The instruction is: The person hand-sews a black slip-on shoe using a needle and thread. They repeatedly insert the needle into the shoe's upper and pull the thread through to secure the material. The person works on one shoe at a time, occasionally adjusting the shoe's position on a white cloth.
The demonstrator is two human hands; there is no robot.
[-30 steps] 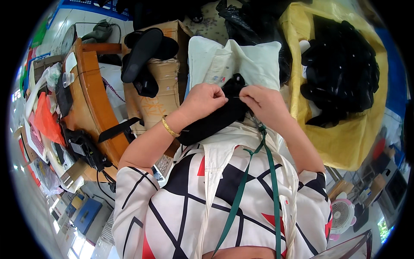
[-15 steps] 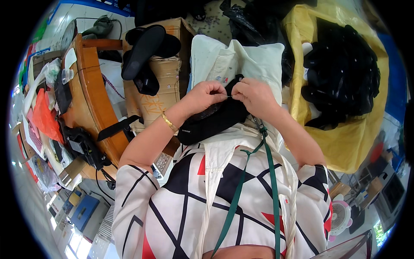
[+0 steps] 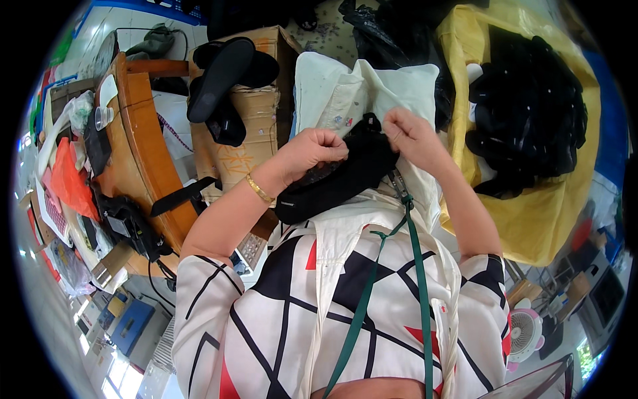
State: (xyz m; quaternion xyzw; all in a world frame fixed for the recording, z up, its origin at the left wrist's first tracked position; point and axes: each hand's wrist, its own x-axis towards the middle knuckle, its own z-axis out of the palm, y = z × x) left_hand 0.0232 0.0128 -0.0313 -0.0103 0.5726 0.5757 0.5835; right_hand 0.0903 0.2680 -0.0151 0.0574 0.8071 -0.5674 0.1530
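Well left of your grip, an orange-red bag point(image 3: 74, 183) lies among clutter beside a wooden table point(image 3: 149, 166), and a black bag point(image 3: 126, 223) carries a pale rectangular panel, its print too small to read. Nearer, left of and beyond your left hand, a cardboard box point(image 3: 262, 130) shows orange strokes of writing on its side, with black slippers point(image 3: 222, 76) piled on top. A gold bracelet point(image 3: 258, 188) circles your left wrist, and your left hand point(image 3: 316, 151) has its thumb and fingertips pressed together; whether they pinch a thread, you cannot tell from this view. The black shoe point(image 3: 359, 174) lies in your lap, slanting from below your left hand up to the gap between both hands, a tiny white printed mark at its lower left end. Just beyond your grip, a pale cushion point(image 3: 405, 86) bears small coloured printing. Your right hand point(image 3: 415, 138) is raised, well apart from the left, fingertips drawn together; anything fine between them is hidden. Below it, a metal tool point(image 3: 399, 184) hangs on a green cord point(image 3: 417, 253). To its right, a yellow sack point(image 3: 531, 229) holds black footwear point(image 3: 528, 110) with small white spots
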